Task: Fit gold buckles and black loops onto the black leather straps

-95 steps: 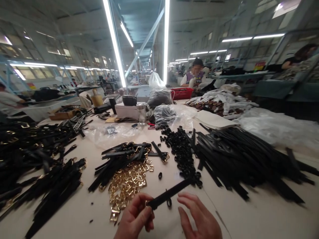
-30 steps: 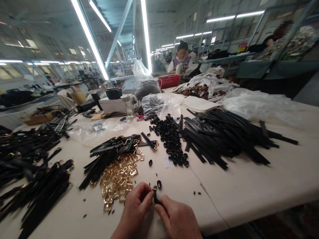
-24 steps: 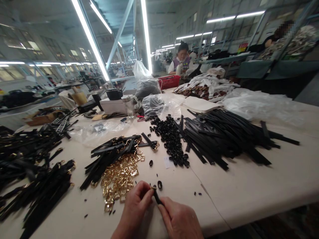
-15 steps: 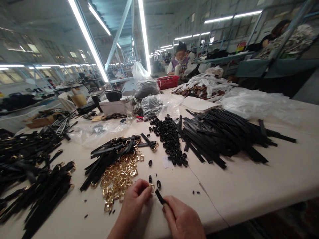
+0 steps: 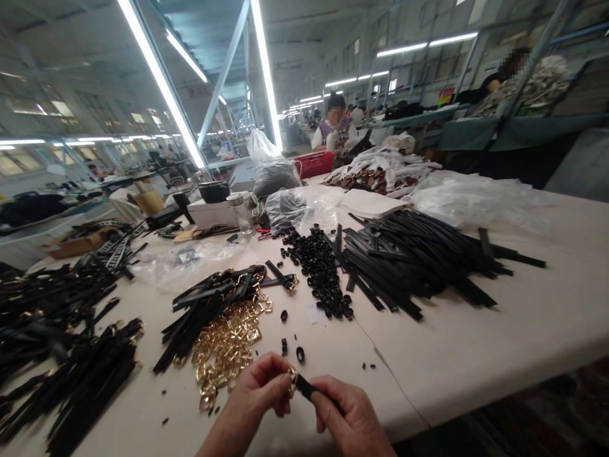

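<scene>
Between the thumb and fingers of my left hand [image 5: 267, 388] is a small gold buckle [image 5: 292, 379]. My right hand [image 5: 341, 406] pinches a black strap [image 5: 304, 386], whose end meets the buckle; whether it passes through the frame I cannot tell. Just beyond my hands lie a black strap loop [image 5: 300, 354] and another loop [image 5: 284, 346]. To the left of my left hand spreads a heap of loose gold buckles [image 5: 226, 339]. Black straps fitted with buckles [image 5: 209, 304] lie partly over that heap.
A pile of black loops [image 5: 323, 273] lies mid-table, with plain black straps [image 5: 419, 254] to its right. More buckled straps [image 5: 95, 381] cover the left side. Behind stand a glass jar [image 5: 241, 212], plastic bags and a red basket [image 5: 316, 164]. A person [image 5: 335, 124] sits across the table.
My hands have come together: the strap's end, apart from the buckle before, is now at it. The view has shifted slightly.
</scene>
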Demonstrator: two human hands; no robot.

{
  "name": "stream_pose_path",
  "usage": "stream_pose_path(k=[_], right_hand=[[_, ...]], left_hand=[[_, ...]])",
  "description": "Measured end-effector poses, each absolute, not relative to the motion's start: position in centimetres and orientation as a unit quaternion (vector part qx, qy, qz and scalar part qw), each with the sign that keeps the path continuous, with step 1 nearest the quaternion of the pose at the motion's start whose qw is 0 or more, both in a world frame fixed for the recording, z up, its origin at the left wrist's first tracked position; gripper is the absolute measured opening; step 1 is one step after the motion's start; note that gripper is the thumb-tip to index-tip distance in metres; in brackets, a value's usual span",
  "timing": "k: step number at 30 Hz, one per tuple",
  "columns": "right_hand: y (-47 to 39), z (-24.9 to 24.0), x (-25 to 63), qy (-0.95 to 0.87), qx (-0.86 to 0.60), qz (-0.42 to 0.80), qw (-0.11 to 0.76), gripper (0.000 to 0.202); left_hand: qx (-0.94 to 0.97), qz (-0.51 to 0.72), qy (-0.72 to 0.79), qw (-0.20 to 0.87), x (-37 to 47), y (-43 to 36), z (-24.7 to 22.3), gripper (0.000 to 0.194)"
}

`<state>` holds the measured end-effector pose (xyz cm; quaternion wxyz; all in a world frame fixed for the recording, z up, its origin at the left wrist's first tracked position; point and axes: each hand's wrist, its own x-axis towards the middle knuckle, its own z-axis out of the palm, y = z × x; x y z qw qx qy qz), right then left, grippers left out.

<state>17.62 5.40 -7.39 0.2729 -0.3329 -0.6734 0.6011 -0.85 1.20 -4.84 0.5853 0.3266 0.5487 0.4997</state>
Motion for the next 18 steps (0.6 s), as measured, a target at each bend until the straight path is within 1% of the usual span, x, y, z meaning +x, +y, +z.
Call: stream_pose_path(k=[3,7,9,13,18], right_hand=[[5.3,-7.4,17.9,-0.651,-0.299,0.644,0.267,0.035],[5.0,-7.4,17.8,-0.621,-0.281,0.677,0.277,0.038],[4.8,-7.4,17.6,-0.615,-0.295,0.674,0.283,0.041],[4.7,-7.5,17.2,-0.606,-0.349,0.651,0.295,0.041],[4.6,-7.6,17.1,-0.614,-0.382,0.629,0.286,0.036]], left_hand=[[0.298,0.507,0.549,0.594,-0.5,1.0,-5.0,0.033],[0.233,0.523,0.517,0.636,0.7,1.0,-5.3,0.037],[0.201,0.535,0.51,0.643,1.3,1.0,-5.6,0.038],[0.192,0.564,0.523,0.609,1.9,1.1,-6.1,0.038],[0.207,0.551,0.499,0.635,1.8,1.0,-5.8,0.025]])
